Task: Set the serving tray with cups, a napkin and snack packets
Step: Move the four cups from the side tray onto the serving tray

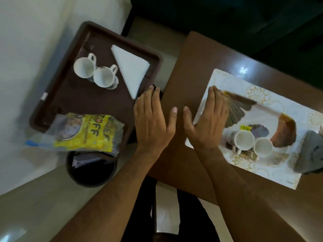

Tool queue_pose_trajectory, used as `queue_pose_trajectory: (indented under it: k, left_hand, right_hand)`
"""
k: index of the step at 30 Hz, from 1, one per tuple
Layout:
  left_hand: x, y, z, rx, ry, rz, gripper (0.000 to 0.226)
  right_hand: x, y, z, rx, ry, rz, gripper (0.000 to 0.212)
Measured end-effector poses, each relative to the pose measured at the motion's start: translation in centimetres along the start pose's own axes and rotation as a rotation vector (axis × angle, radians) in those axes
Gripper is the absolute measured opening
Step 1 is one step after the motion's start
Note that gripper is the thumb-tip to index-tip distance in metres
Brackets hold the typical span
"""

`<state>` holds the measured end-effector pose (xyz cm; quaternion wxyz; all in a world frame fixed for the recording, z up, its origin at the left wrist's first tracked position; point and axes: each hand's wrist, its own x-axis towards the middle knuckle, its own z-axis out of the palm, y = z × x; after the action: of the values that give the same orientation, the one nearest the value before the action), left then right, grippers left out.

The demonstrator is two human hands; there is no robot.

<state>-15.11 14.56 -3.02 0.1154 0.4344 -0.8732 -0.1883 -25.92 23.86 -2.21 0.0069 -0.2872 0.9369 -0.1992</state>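
A dark brown serving tray point(73, 102) lies at the left. On it stand two white cups point(84, 67) point(104, 77), a white napkin point(132, 69) folded into a triangle, and a yellow snack packet point(87, 132) hanging over the near rim. My left hand point(152, 119) hovers flat and empty at the tray's right edge, fingers together. My right hand point(208, 119) is flat and empty too, over the left end of a white patterned tray point(258, 95) on the brown table. Two more white cups point(244, 139) point(263, 147) stand on that tray.
The brown table point(181, 84) runs from centre to right. A dark round bin point(90, 169) with papers sits below the snack packet. A grey cloth-like object point(309, 152) lies at the white tray's right end. Pale floor lies at the left.
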Motion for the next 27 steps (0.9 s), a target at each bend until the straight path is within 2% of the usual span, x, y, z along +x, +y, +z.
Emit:
queue_pose_trajectory:
  k: [4,8,11,19,27]
  left_hand:
    - [4.0,-7.0,-3.0,0.045,0.082,-0.051,0.068]
    - [5.6,-8.8,-3.7,0.051,0.097,-0.005,0.068]
    - [7.8,-12.9,-4.9,0.061,0.102,-0.036,0.069]
    - [11.4,-19.6,-5.6,0.133,0.048,-0.057,0.071]
    - [13.9,-21.7,-5.4,0.110,-0.095,0.098,0.067]
  right_hand:
    - [1.8,-7.6,3.4,0.051,-0.100,-0.110,0.082]
    - [3.0,-8.6,4.5,0.014,-0.170,-0.146,0.084]
    - [4.0,-12.3,6.7,0.033,-0.204,-0.238,0.084]
    - [6.2,-18.2,11.4,0.037,-0.266,-0.375,0.081]
    - [6.7,-19.5,13.0,0.086,-0.337,-0.499,0.068]
